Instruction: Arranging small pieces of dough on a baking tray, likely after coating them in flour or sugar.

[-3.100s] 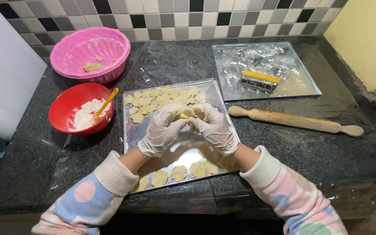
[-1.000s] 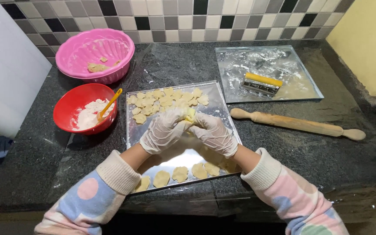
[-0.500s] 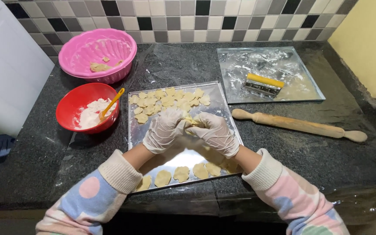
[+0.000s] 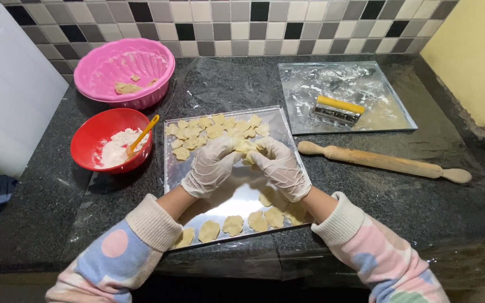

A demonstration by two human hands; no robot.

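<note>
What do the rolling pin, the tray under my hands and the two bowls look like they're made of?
Rolling pin: probably unfinished wood, pale tan and matte with turned handles. Tray: metal, likely steel or aluminium, mirror-bright and reflective. Red bowl and pink bowl: apparently plastic, with saturated colour and a soft sheen.

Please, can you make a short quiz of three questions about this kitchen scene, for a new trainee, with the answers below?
1. True or false: the rolling pin lies on the metal tray.
2. What do the left hand and right hand hold between them?
A. a spoon
B. a dough piece
C. the roller cutter
3. Fill in: the red bowl holds white flour and a small ____ spoon.

Key
1. False: it lies on the dark counter, right of the tray.
2. B
3. Orange
</note>
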